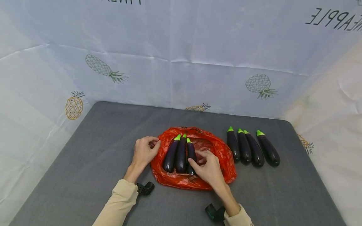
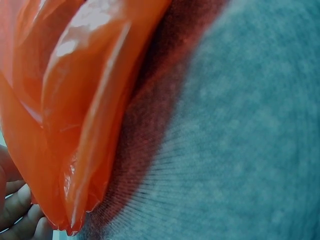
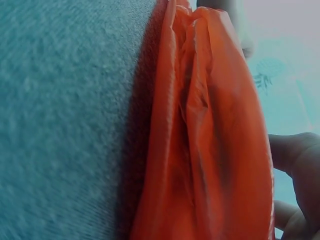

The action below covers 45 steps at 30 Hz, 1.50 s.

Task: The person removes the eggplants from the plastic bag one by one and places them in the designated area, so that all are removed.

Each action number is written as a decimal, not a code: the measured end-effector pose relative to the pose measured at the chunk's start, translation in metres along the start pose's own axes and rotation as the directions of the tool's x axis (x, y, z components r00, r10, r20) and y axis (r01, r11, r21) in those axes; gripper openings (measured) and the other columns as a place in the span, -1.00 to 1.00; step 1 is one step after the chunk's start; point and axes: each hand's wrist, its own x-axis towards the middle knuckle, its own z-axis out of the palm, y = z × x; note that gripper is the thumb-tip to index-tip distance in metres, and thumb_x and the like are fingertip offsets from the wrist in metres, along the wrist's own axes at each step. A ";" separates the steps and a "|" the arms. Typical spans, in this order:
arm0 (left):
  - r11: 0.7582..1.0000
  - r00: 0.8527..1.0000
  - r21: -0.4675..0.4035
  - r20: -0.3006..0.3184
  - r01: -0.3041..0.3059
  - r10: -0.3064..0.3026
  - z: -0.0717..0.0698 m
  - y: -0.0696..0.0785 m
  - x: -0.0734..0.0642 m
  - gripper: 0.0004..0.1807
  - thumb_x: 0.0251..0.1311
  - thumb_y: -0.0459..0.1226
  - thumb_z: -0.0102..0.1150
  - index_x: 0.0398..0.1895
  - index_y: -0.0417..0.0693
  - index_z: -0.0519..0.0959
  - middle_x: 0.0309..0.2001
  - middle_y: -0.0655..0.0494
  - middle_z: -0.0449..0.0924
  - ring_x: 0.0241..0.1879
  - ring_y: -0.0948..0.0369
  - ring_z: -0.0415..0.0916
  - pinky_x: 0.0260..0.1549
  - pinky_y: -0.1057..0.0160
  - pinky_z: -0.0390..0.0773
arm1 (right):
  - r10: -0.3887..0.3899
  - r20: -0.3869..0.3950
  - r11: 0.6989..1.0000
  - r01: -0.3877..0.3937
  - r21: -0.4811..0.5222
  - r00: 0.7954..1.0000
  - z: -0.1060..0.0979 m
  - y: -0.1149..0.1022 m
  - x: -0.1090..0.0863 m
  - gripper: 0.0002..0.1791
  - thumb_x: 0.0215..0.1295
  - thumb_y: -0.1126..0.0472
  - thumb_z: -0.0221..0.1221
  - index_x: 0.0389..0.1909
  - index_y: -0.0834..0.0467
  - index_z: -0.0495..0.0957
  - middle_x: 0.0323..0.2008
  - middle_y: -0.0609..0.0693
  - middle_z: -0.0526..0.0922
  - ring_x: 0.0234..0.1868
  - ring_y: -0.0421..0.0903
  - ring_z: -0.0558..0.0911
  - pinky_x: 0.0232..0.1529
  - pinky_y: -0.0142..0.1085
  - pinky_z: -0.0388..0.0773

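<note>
A red plastic bag (image 1: 226,150) lies spread with its mouth up in the middle of the table. Inside it, three dark purple eggplants (image 1: 171,157) rest side by side, their green stem ends pointing away from me. My left hand (image 1: 144,151) pinches the bag's rim on the left side; its curled fingers (image 2: 20,207) show beside the orange-looking plastic in the left wrist view. Reaching over the bag's near right part, my right hand (image 1: 208,168) holds the rightmost eggplant (image 1: 191,153) between thumb and fingers. The bag's near wall hides that eggplant in the right wrist view.
Several more eggplants (image 1: 255,150) lie in a row on the grey table (image 1: 113,131), right of the bag. A white curtain (image 1: 169,37) printed with pineapples hangs behind and along the sides. Black wrist mounts (image 1: 145,188) stick out near both sleeves.
</note>
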 end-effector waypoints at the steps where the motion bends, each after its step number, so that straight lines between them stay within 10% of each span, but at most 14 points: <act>1: 1.000 1.000 0.000 0.001 0.001 -0.001 0.000 0.000 0.000 -0.94 0.13 -0.39 0.40 -0.40 -0.24 0.77 -0.51 -0.04 0.73 -0.55 0.19 0.61 -0.45 0.22 0.65 | -0.010 -0.003 1.000 0.010 -0.009 1.000 0.001 0.001 0.000 -0.52 0.16 0.12 0.46 0.07 0.26 0.70 -0.19 0.11 0.74 -0.37 -0.14 0.69 -0.33 -0.40 0.64; 45: 1.000 1.000 -0.002 0.002 0.009 -0.009 0.001 0.002 0.001 -0.93 0.13 -0.39 0.40 -0.38 -0.26 0.77 -0.50 -0.06 0.73 -0.54 0.17 0.62 -0.43 0.16 0.67 | 0.057 -0.038 0.998 -0.059 -0.038 0.998 0.000 -0.001 0.001 -0.49 0.15 0.13 0.47 0.11 0.25 0.69 -0.29 0.07 0.73 -0.39 -0.20 0.63 -0.34 -0.42 0.62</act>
